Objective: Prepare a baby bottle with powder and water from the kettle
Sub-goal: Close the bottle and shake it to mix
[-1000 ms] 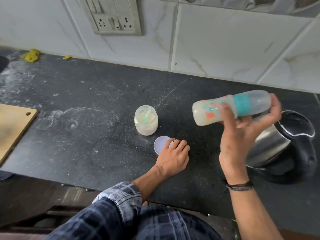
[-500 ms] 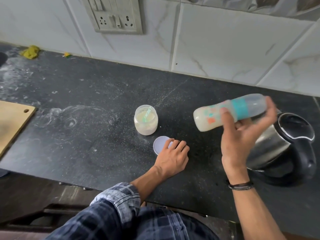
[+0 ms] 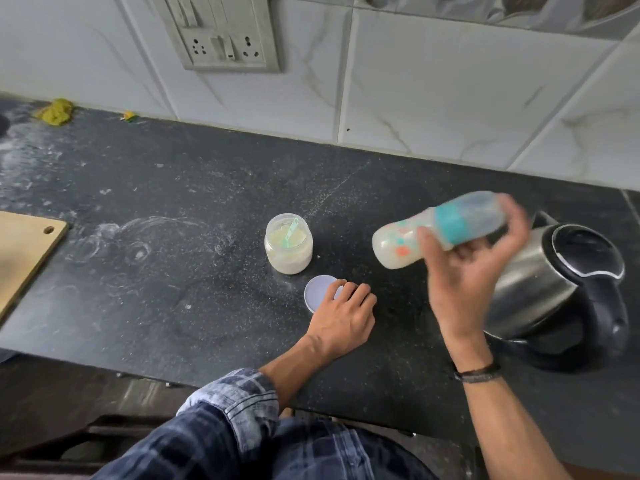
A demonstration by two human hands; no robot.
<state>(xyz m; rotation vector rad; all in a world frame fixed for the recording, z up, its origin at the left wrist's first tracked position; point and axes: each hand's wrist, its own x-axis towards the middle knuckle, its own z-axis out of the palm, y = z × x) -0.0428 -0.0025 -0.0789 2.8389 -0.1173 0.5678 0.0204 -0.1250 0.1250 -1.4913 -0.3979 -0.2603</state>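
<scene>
My right hand (image 3: pixel 464 271) grips a baby bottle (image 3: pixel 398 244) held almost sideways above the counter, its teal ring and clear cap toward the kettle; milky liquid fills its body. The bottle and hand are motion-blurred. A steel kettle (image 3: pixel 540 282) with a black lid and handle stands at the right. An open powder jar (image 3: pixel 288 248) with a green scoop inside sits mid-counter. Its lilac lid (image 3: pixel 317 292) lies flat in front of it, and the fingers of my left hand (image 3: pixel 341 317) rest on the lid's edge.
The black counter (image 3: pixel 173 271) is dusted with powder. A wooden board (image 3: pixel 24 251) lies at the left edge. A yellow cloth scrap (image 3: pixel 55 111) sits by the tiled wall, below a socket panel (image 3: pixel 221 39). The counter's front edge runs near my sleeve.
The bottle in my right hand has shifted slightly, tilting cap-end up and blurring, as if shaken. My left hand stays on the lid.
</scene>
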